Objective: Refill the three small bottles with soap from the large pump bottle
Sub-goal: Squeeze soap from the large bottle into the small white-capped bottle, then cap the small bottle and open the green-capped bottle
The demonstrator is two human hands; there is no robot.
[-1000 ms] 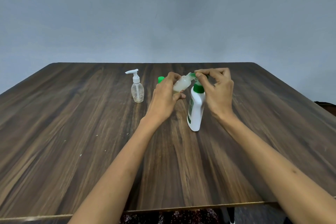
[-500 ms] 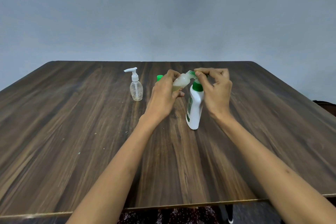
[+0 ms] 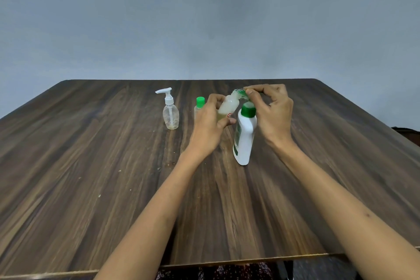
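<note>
A: Start at the left of the frame. What stands on the bench (image 3: pixel 91 166)?

B: Left of centre, a clear pump bottle (image 3: pixel 170 113) with a white pump head, upright and well apart from the hands. It looks nearly empty, though there may be a little at the bottom.

A: And next to it?

B: Just right of it, a small bottle with a green cap (image 3: pixel 200 103), upright on the bench. Only its cap and a bit of its shoulder show; the left hand (image 3: pixel 210 125) covers the rest.

A: What is the left hand doing?

B: Its fingers and thumb are curled round a small translucent bottle (image 3: pixel 228 107), held off the bench and tilted, neck pointing up and to the right. Pale yellowish liquid sits in its lower part.

A: And further right?

B: The large white bottle (image 3: pixel 244 141) with a green collar stands upright on the bench, near centre. The right hand (image 3: pixel 272 109) is above and just right of it, fingers curled, with thumb and forefinger pinching the green pump nozzle (image 3: pixel 239 93) at the tilted bottle's mouth. That spot is blurred, so I cannot tell whether soap is coming out.

A: Anything beyond?

B: A plain grey wall (image 3: pixel 204 18) fills the upper frame.
</note>
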